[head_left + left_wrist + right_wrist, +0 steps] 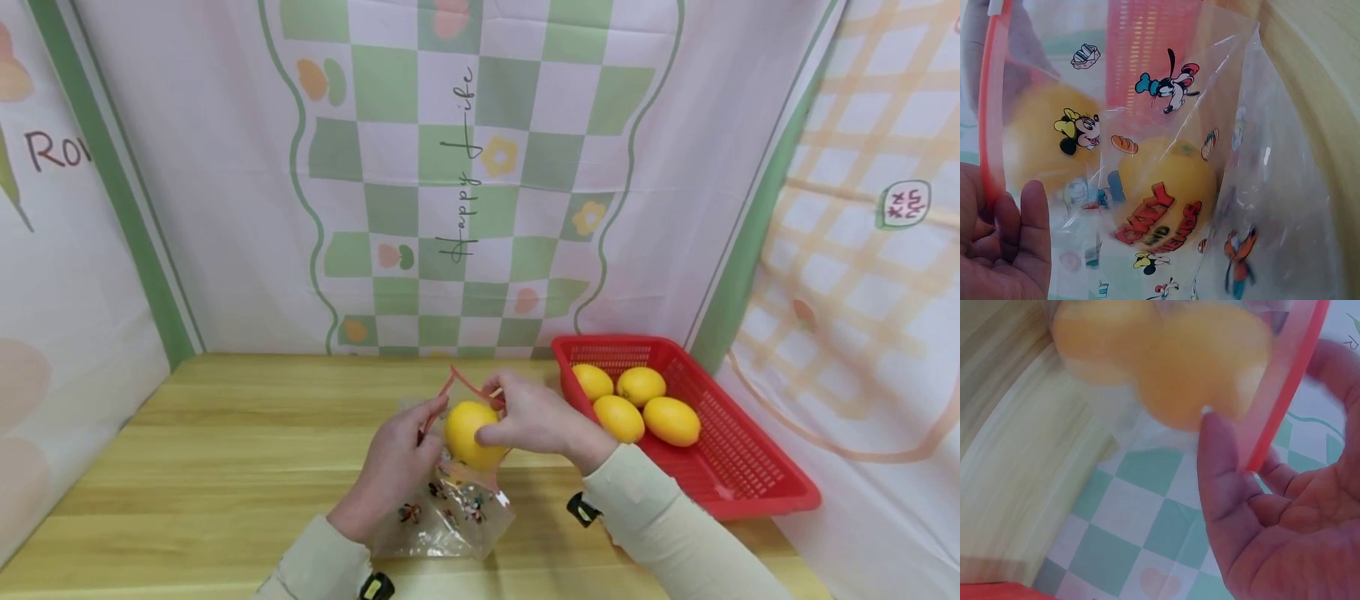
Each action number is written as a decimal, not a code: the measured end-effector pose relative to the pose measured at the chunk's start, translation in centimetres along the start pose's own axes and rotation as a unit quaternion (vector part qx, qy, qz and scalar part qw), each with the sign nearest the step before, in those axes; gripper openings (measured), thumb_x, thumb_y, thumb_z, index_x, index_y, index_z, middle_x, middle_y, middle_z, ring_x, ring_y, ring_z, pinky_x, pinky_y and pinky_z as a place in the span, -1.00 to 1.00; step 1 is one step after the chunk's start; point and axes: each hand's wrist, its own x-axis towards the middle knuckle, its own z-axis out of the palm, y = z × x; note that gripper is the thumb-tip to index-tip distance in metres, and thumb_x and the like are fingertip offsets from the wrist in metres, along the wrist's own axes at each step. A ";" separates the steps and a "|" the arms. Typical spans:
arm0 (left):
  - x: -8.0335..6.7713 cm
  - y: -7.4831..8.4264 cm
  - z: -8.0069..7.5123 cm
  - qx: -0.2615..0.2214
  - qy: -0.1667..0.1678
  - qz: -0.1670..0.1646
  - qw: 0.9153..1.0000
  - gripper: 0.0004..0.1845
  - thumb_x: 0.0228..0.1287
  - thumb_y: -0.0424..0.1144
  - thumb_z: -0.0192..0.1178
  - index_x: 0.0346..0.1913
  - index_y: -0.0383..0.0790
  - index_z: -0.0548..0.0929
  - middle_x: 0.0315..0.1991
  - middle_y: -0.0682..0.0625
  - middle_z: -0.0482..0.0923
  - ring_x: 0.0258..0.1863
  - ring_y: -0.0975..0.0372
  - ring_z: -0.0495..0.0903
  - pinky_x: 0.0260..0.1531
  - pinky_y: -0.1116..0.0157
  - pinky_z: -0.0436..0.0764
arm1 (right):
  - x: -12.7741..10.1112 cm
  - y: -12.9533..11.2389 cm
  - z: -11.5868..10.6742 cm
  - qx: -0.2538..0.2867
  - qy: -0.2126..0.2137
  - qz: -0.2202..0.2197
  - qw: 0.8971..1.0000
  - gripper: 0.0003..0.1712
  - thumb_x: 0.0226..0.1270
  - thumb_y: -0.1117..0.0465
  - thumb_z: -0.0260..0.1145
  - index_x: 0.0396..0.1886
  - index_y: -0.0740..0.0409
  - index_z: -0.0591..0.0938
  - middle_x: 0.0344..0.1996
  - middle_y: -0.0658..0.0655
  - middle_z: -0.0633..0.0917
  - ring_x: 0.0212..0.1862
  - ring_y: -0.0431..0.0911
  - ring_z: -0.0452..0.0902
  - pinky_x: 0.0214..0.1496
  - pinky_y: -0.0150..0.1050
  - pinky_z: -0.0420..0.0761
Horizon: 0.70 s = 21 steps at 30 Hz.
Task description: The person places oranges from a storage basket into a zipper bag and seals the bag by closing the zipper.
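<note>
A clear zip bag (427,537) with cartoon prints and a red zip strip hangs between the two hands over the wooden table. My left hand (396,468) pinches its red edge on the left side. On the opposite side my right hand (536,418) grips the strip, its thumb against the lemon (463,429) at the bag's mouth. Another lemon (1172,172) lies deeper inside, seen through the printed plastic in the left wrist view. The white slider (502,498) is at the near end of the strip.
To the right stands a red plastic basket (765,450) holding several lemons (671,422). The wooden table (225,467) reaches back to a hanging cloth (510,292) with green checks, and cloths also hang at both sides.
</note>
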 end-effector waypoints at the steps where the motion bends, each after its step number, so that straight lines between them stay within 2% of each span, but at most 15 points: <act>1: 0.0 0.0 0.0 -0.002 0.000 -0.001 1.000 -0.41 0.28 -0.46 0.10 0.41 -0.30 0.56 -0.44 0.05 0.44 -0.71 0.38 0.28 -0.72 0.42 0.36 | 0.0 0.1 0.0 0.002 -0.004 -0.005 1.000 -0.27 0.03 -0.01 0.53 0.20 0.14 0.53 -0.06 0.08 0.73 -0.19 -0.14 0.61 -0.07 -0.19 0.68; 6: 0.0 -0.1 0.0 -0.010 -0.002 -0.014 1.000 -0.40 0.29 -0.44 0.10 0.43 -0.27 0.55 -0.43 0.04 0.45 -0.73 0.38 0.29 -0.74 0.41 0.37 | -0.1 0.4 -0.1 0.027 -0.022 -0.019 0.999 -0.39 0.19 0.13 0.50 0.20 0.19 0.51 -0.06 0.11 0.72 -0.13 -0.11 0.62 0.01 -0.15 0.71; 13: 0.0 -0.2 -0.1 -0.017 -0.002 -0.021 1.000 -0.40 0.29 -0.45 0.09 0.43 -0.25 0.55 -0.44 0.03 0.45 -0.73 0.38 0.30 -0.76 0.41 0.36 | 0.2 0.7 0.2 0.070 -0.009 -0.003 0.997 -0.63 0.41 0.35 0.28 0.18 0.26 0.54 -0.08 0.19 0.75 -0.12 -0.06 0.69 -0.12 -0.18 0.77; 17: 0.0 -0.2 -0.2 -0.024 -0.006 -0.028 0.999 -0.39 0.30 -0.46 0.07 0.44 -0.23 0.54 -0.45 0.01 0.44 -0.73 0.37 0.29 -0.77 0.41 0.35 | 0.2 0.7 0.3 0.048 0.019 0.008 0.999 -0.64 0.42 0.38 0.30 0.18 0.24 0.56 -0.10 0.18 0.77 -0.12 -0.07 0.70 -0.13 -0.19 0.76; 21: 0.0 0.0 -0.6 -0.034 -0.009 -0.038 0.999 -0.39 0.32 -0.45 0.06 0.46 -0.19 0.53 -0.45 0.01 0.44 -0.74 0.36 0.27 -0.78 0.43 0.32 | 0.1 0.6 0.1 0.028 0.038 0.010 0.999 -0.60 0.40 0.37 0.33 0.21 0.22 0.55 -0.14 0.15 0.76 -0.20 -0.10 0.68 -0.15 -0.20 0.75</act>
